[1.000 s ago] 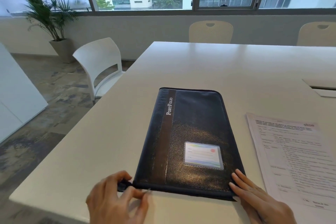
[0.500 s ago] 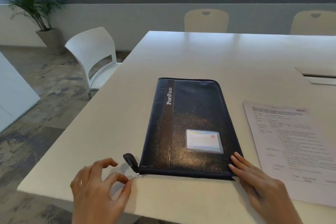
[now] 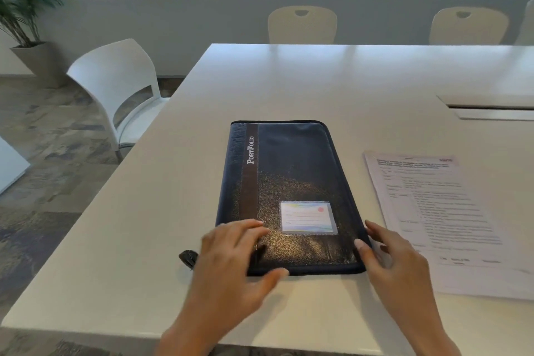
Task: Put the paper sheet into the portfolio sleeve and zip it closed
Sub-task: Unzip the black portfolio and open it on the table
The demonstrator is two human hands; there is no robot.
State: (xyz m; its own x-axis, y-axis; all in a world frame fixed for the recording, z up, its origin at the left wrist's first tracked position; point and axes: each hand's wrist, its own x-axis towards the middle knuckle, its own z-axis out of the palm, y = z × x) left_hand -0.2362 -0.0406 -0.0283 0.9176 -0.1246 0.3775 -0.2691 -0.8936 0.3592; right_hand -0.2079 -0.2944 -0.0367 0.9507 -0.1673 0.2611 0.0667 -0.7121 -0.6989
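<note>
A dark blue zip portfolio (image 3: pixel 291 176) with a brown stripe and a card window lies flat on the white table (image 3: pixel 318 81). Its black zipper pull (image 3: pixel 187 258) sticks out at the near left corner. A printed paper sheet (image 3: pixel 439 217) lies flat on the table to the right of it. My left hand (image 3: pixel 234 263) rests over the portfolio's near left corner, fingers spread on the cover, thumb at the near edge. My right hand (image 3: pixel 396 257) touches the near right corner with fingers apart. Neither hand holds anything.
A white chair (image 3: pixel 115 87) stands at the table's left side. Two beige chairs (image 3: pixel 302 24) stand at the far side. A cable hatch (image 3: pixel 491 107) is set into the table at the right. A potted plant (image 3: pixel 23 23) stands far left.
My left hand let go of the zipper pull and moved right onto the portfolio's near left corner. The pull now lies out to the left. My right hand stayed at the right corner.
</note>
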